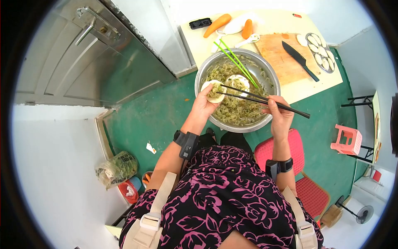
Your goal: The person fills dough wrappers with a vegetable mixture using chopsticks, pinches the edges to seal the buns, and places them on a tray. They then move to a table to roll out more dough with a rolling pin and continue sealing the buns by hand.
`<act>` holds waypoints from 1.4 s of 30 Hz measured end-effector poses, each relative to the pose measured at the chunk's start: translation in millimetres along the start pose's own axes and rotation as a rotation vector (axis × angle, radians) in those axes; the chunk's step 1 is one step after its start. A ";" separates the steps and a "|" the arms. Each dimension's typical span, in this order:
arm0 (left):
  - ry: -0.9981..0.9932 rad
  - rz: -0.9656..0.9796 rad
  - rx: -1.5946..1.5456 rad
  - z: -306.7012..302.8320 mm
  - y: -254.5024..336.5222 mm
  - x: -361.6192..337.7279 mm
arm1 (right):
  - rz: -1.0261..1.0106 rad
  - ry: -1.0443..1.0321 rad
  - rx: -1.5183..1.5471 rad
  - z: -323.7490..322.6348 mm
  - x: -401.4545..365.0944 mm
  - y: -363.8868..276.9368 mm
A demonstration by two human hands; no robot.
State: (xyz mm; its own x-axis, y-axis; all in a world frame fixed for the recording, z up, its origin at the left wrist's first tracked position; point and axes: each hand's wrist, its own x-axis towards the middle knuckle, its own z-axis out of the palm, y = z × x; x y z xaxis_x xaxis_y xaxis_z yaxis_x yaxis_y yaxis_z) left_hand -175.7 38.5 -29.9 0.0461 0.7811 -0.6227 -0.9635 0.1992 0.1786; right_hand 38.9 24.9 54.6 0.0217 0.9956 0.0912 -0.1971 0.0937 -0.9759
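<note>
A black-and-pink floral top (224, 191) is nearest. On the left, the left hand (203, 104) pinches the edge of a round pale wrapper (215, 100), which lies just beyond the palm at the fingertips, over the left side of a metal bowl (272, 118) of shredded filling (238, 113). Black chopsticks (296, 110), gripped in the right hand (282, 118), reach leftward to the wrapper. Green chopsticks (239, 64) rest in the bowl; right of it, a knife (295, 54) lies on a board (278, 62).
</note>
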 end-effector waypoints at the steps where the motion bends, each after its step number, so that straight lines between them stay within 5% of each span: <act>1: 0.007 -0.003 0.008 0.3 0.8 -1.8 | 0.010 0.027 -0.001 -0.3 -0.2 -3.0; 19: -0.019 -0.080 0.002 -1.8 -6.4 -4.6 | 0.057 0.102 0.027 -3.5 -12.5 19.5; 24: -0.289 -0.044 0.084 -20.1 -6.0 -0.4 | 0.070 0.145 0.003 -3.5 -19.4 25.3; 29: 0.021 -0.049 0.060 -6.3 -9.4 -3.3 | 0.068 0.107 0.096 4.2 -16.7 12.9; 37: -0.171 -0.130 0.031 -9.4 -10.7 6.5 | 0.075 0.161 0.052 -1.5 -18.2 12.2; 42: -0.004 -0.056 -0.050 0.3 -11.7 -5.7 | 0.031 0.184 0.052 3.4 -17.2 15.4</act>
State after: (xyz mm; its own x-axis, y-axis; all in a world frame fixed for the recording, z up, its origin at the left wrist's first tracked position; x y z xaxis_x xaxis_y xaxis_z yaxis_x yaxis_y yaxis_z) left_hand -164.6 31.9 -28.3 0.1013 0.7722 -0.6272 -0.9713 0.2131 0.1055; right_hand 32.2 9.3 38.7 0.1928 0.9811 0.0186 -0.2510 0.0676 -0.9656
